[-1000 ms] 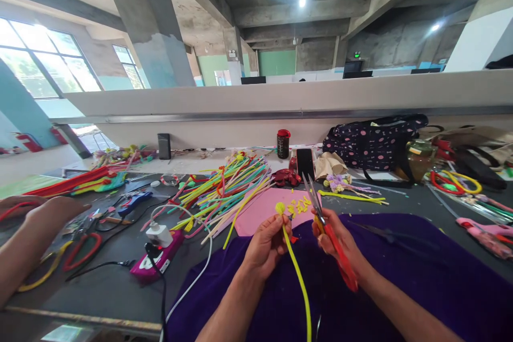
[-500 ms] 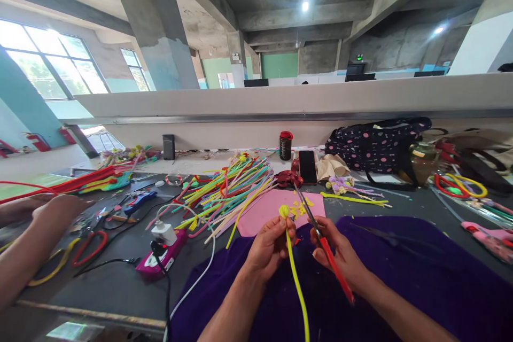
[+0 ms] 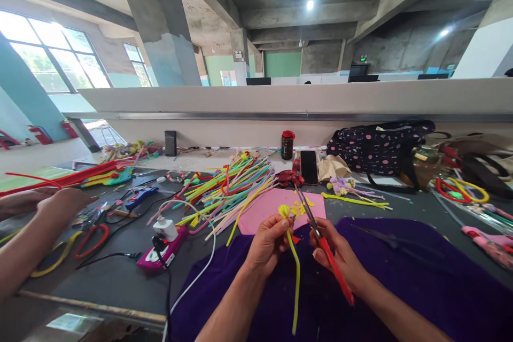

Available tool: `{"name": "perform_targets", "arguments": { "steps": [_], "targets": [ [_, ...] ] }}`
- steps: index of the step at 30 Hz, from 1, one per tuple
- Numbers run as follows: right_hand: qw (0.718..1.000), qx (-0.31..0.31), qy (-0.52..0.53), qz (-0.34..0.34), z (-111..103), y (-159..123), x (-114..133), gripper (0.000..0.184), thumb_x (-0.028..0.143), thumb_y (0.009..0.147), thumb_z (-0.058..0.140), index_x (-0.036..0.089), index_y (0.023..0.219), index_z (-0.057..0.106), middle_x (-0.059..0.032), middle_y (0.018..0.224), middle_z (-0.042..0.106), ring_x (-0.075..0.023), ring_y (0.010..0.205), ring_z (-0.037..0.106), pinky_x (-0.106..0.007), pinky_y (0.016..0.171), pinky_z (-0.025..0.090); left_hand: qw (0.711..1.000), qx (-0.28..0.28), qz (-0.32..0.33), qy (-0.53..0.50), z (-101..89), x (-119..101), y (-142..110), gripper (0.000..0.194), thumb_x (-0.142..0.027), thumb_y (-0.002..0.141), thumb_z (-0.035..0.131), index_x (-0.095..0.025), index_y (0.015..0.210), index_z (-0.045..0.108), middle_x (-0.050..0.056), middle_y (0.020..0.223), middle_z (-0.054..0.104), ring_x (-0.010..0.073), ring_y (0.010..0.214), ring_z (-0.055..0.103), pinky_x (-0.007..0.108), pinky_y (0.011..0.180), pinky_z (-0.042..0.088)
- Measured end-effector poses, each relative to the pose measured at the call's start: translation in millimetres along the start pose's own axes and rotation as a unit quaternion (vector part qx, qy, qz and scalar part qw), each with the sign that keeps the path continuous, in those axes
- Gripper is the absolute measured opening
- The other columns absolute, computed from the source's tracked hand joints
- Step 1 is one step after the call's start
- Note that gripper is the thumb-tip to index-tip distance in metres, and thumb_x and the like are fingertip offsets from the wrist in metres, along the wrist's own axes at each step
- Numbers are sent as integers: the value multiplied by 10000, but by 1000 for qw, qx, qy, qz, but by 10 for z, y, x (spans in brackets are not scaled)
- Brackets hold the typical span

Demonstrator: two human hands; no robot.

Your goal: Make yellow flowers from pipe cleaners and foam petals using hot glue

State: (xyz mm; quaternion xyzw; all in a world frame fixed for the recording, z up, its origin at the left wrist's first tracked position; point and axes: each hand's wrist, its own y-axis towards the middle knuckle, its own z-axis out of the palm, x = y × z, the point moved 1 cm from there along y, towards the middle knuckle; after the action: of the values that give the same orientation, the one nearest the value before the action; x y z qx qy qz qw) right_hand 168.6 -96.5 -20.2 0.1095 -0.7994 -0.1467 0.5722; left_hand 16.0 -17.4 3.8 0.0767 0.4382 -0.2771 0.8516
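Note:
My left hand [image 3: 269,243] pinches a yellow fuzzy-stem flower [image 3: 284,210] just below its rounded head, and its long stem hangs down in front of a dark purple cloth [image 3: 224,278]. In my right hand [image 3: 340,251] are red-handled scissors [image 3: 329,262], seen edge-on, with slim metal blades pointing up and away. The blade tips are close to the right of the flower head, apart from it. Behind both hands lies a pink sheet [image 3: 260,208], on which small yellow clippings [image 3: 300,207] are scattered.
A heap of coloured fuzzy stems [image 3: 232,187] lies left of the sheet. Nearer are a purple power strip [image 3: 162,256] and cables. A phone [image 3: 308,166], bottle [image 3: 287,145] and patterned bag [image 3: 377,152] stand behind. At far left, another person's hands [image 3: 60,206] are near red stems.
The yellow stem's lower end has swung left and up into view. My hands and the scissors hold nearly the same place. The view has shifted slightly.

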Motion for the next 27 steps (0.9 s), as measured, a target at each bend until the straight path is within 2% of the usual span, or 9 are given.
{"name": "perform_targets", "arguments": {
  "steps": [15, 18, 21, 27],
  "targets": [
    [1000, 11, 4, 1, 2, -4, 29, 444, 396, 809, 517, 235, 1191, 357, -5, 827, 506, -132, 674, 474, -245, 606, 398, 1000, 2, 8, 21, -12, 14, 3, 261, -295, 564, 746, -127, 637, 560, -32, 501, 492, 24, 384, 377, 136, 341, 202],
    [998, 21, 54, 0, 11, 5, 53, 450, 467, 807, 505, 231, 1172, 387, 3, 778, 481, -125, 642, 446, -243, 583, 387, 999, 17, 13, 23, -10, 13, 3, 242, -294, 592, 730, -127, 638, 560, -35, 494, 485, 22, 379, 374, 136, 341, 203],
    [990, 38, 132, 24, 27, 13, 60, 478, 529, 805, 479, 235, 1171, 393, 10, 745, 457, -101, 558, 408, -218, 492, 353, 999, 28, 24, 23, -3, 2, 6, 228, -288, 606, 722, -125, 634, 565, -35, 492, 487, 19, 376, 366, 137, 338, 203],
    [974, 27, 217, 64, 42, 31, 12, 455, 515, 796, 516, 212, 1128, 440, 31, 673, 419, -59, 457, 345, -179, 393, 295, 999, 18, 22, 27, 4, -18, -2, 227, -291, 597, 726, -125, 643, 578, -19, 517, 548, 27, 377, 407, 140, 333, 226]
  ]
}}
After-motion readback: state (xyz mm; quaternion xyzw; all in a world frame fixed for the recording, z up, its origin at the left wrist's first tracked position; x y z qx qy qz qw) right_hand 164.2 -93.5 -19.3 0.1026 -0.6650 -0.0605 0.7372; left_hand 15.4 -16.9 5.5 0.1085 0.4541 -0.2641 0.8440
